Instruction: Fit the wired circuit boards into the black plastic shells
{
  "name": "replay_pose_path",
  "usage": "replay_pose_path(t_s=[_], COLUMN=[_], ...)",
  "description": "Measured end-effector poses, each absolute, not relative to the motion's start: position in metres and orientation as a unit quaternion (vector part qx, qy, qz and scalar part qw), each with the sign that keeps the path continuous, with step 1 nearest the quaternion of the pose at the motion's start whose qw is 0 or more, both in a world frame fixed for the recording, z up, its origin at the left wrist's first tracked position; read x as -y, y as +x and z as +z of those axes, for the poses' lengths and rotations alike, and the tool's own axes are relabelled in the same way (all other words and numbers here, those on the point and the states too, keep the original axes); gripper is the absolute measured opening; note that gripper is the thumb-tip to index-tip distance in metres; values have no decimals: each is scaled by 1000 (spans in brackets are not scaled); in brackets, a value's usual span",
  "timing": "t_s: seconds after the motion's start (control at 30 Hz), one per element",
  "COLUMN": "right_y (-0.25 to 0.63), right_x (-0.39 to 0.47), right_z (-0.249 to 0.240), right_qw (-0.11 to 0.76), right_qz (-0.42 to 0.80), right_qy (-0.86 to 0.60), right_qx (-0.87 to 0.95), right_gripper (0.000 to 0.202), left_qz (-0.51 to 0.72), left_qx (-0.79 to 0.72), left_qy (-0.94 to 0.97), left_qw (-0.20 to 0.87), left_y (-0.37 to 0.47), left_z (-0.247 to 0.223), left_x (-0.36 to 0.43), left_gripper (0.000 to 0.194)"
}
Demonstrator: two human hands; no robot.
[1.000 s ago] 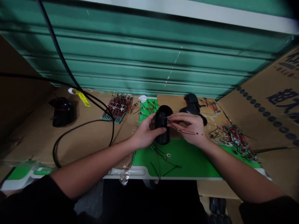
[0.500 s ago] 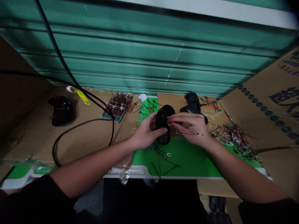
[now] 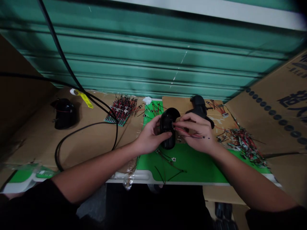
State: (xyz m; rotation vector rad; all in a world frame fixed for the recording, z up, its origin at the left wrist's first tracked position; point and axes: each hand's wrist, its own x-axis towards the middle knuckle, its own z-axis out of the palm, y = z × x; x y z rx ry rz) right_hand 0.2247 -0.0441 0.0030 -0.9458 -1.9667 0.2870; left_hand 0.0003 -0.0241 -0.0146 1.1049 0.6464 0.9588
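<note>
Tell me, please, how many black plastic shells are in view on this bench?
3: one black shell held in the left hand, with the right hand pinching wires at it; one behind the right hand; one far left on the cardboard. Others may be hidden.

Three black shells (image 3: 168,127); two hands (image 3: 150,137)

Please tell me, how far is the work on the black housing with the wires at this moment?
Done, it seems: one black shell lies apart at far left, with a wire on it. In hand: the left hand holds a black housing above the green mat, and the right hand pinches red and black wires at its opening. Left: another housing behind, and piles of wired parts.
</note>
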Motion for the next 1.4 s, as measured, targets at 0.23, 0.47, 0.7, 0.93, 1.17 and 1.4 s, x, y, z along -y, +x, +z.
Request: replay_pose_path(t_s=[0.23,0.47,0.7,0.93,1.17,1.4], right_y=[220,208,205,206,205,207], right_x=[38,38,39,40,38,39], right_z=[-8,-20,-13,-15,-17,-16], right_qw=[501,494,470,478,493,464], right_qz=[345,527,533,546,522,506], right_qy=[-436,-456,-454,-451,-451,-461], right_qx=[664,520,537,519,531,563], right_gripper=[15,35,35,36,38,34], left_qz=[439,442,432,408,404,406], left_qx=[-291,-287,-304,-313,-323,-319], left_qy=[497,503,479,483,486,507], left_qw=[690,686,701,709,705,690], left_y=[1,2,2,0,0,0], left_z=[-12,-12,-15,-11,-12,-17], left_x=[24,24,27,29,27,26], left_gripper=[56,58,65,69,68,64])
